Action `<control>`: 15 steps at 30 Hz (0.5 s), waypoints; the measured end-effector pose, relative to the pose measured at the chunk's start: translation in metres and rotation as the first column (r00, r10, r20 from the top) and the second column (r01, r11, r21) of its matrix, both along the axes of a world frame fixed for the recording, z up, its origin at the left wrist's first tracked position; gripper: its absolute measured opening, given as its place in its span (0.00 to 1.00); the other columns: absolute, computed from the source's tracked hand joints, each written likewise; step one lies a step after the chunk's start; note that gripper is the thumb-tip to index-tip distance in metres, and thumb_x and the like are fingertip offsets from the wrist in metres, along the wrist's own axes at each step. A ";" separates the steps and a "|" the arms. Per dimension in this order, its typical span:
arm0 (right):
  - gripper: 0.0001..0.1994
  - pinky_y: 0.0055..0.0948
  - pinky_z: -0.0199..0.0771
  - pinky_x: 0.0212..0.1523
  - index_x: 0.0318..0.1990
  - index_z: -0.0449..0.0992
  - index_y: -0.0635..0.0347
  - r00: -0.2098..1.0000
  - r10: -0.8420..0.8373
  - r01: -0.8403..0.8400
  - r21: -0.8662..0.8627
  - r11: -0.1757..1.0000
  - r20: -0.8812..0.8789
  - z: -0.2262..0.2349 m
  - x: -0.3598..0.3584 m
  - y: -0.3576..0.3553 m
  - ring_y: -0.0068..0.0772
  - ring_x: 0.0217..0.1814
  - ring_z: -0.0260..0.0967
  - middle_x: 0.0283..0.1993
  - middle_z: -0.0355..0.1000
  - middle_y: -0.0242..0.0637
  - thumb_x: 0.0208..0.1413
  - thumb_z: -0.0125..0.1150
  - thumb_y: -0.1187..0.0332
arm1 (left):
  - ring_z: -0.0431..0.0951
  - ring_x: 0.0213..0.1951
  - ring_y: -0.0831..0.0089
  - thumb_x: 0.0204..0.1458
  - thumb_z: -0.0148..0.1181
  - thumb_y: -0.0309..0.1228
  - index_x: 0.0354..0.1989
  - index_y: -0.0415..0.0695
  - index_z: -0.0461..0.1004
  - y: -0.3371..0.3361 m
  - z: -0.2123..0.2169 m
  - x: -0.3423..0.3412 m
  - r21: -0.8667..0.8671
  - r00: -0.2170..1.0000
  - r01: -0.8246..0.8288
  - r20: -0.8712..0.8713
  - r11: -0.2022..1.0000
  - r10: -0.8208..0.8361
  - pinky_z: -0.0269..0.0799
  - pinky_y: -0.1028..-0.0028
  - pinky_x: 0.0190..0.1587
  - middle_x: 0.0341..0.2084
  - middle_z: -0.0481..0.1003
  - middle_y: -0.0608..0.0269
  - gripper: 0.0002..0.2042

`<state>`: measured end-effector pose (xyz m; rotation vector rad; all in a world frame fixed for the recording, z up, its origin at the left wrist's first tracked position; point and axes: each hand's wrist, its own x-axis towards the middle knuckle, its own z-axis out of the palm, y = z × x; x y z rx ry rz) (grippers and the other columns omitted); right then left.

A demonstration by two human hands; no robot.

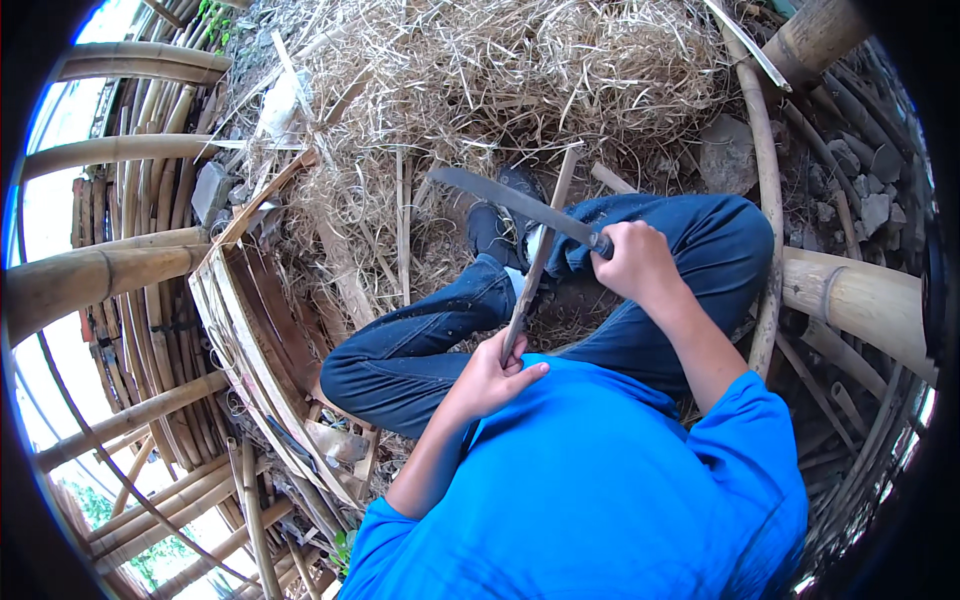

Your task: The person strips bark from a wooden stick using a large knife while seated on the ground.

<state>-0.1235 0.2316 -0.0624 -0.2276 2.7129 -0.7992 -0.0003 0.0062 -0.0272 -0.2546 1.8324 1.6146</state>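
Note:
My right hand (632, 262) is closed around the dark handle of a machete (515, 202). Its long grey blade points to the upper left and crosses a narrow bamboo strip (541, 250); whether blade and strip touch, I cannot tell. The strip's lower end is gripped in my left hand (493, 378), close to my belly, with the thumb out to the right. From there the strip slants up and away between my bent legs. My dark shoes (490, 232) lie under and beside the blade.
A large heap of pale shavings (560, 70) covers the ground ahead. To my left stands a wooden trough-like frame (235, 330) before a bamboo pole wall (150, 260). A thick bamboo pole (850, 298), a long thin pole (762, 180) and broken stones (728, 155) lie on the right.

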 end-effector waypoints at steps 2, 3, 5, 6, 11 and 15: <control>0.08 0.47 0.76 0.37 0.24 0.79 0.59 0.998 0.060 -0.060 -0.022 0.998 0.004 0.008 0.011 -0.008 0.55 0.31 0.75 0.25 0.75 0.50 0.41 0.62 0.64 | 0.53 0.20 0.87 0.49 0.68 0.32 0.28 0.45 0.59 -0.001 -0.004 0.000 -0.005 1.000 -0.006 -0.025 1.000 0.006 0.49 0.79 0.20 0.17 0.54 0.78 0.17; 0.08 0.47 0.76 0.37 0.24 0.79 0.59 0.993 0.119 -0.119 -0.043 0.992 0.006 0.010 0.015 -0.010 0.55 0.31 0.75 0.25 0.75 0.50 0.41 0.62 0.64 | 0.53 0.20 0.88 0.49 0.68 0.31 0.27 0.45 0.59 -0.001 -0.005 -0.001 -0.010 0.999 -0.011 -0.051 1.000 0.010 0.49 0.79 0.20 0.17 0.54 0.78 0.17; 0.08 0.47 0.76 0.37 0.23 0.78 0.60 0.995 0.103 -0.102 -0.074 0.992 0.012 0.004 0.013 -0.010 0.56 0.31 0.74 0.25 0.75 0.50 0.41 0.61 0.65 | 0.53 0.20 0.88 0.50 0.68 0.31 0.27 0.45 0.59 0.002 0.002 -0.003 -0.029 0.999 -0.001 -0.053 1.000 0.000 0.49 0.79 0.20 0.17 0.54 0.78 0.18; 0.08 0.47 0.76 0.37 0.22 0.78 0.60 0.999 0.054 -0.054 -0.037 0.998 -0.005 0.001 0.005 -0.007 0.56 0.31 0.74 0.25 0.75 0.50 0.41 0.61 0.65 | 0.53 0.20 0.89 0.50 0.68 0.31 0.26 0.46 0.58 0.004 0.006 -0.003 -0.043 0.998 0.009 -0.055 0.999 -0.012 0.49 0.80 0.21 0.17 0.54 0.79 0.18; 0.09 0.46 0.76 0.38 0.23 0.78 0.60 0.999 -0.004 0.003 -0.040 0.999 -0.044 0.004 -0.005 0.000 0.55 0.32 0.75 0.25 0.75 0.50 0.41 0.62 0.64 | 0.54 0.20 0.88 0.49 0.68 0.30 0.25 0.46 0.59 -0.002 0.006 0.003 -0.069 1.000 0.013 -0.016 0.998 -0.014 0.49 0.79 0.21 0.16 0.55 0.79 0.18; 0.09 0.46 0.76 0.39 0.24 0.78 0.61 0.993 0.110 -0.104 0.097 0.990 -0.053 0.003 -0.014 0.000 0.54 0.33 0.75 0.26 0.75 0.50 0.40 0.63 0.64 | 0.54 0.20 0.88 0.48 0.68 0.28 0.25 0.45 0.59 0.000 0.012 0.003 -0.127 1.000 0.017 -0.014 0.992 -0.019 0.50 0.79 0.21 0.16 0.55 0.78 0.17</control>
